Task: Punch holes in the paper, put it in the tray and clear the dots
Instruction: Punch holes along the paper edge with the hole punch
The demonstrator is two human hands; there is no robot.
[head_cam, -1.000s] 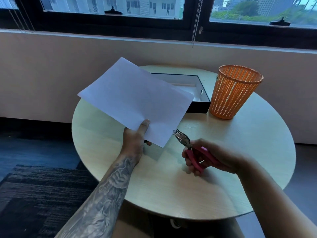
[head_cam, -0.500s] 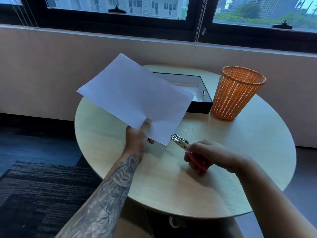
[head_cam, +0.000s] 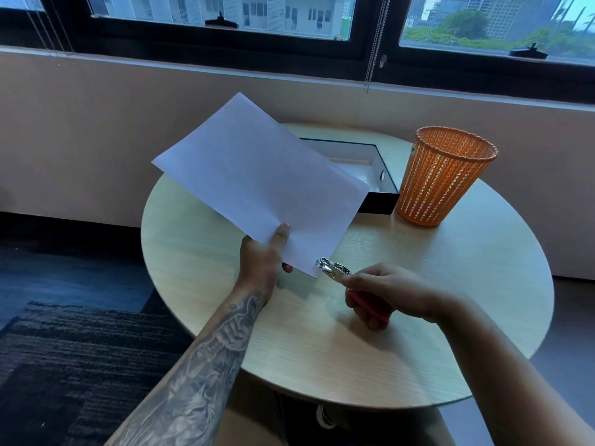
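Right hand (head_cam: pixel 392 292) grips hole punch (head_cam: pixel 335 271), nose aimed far-left onto paper (head_cam: pixel 257 185) corner; left hand (head_cam: pixel 260 262) pinches near edge.

White paper (head_cam: pixel 257 188) is up off the desk (head_cam: pixel 322 349), tilted, pinched at its near edge by the left hand (head_cam: pixel 262 259). The hole punch (head_cam: pixel 333 269) (silver head, red handles) meets the sheet's near corner. The black, white-lined tray (head_cam: pixel 380 198) sits behind, partly covered.
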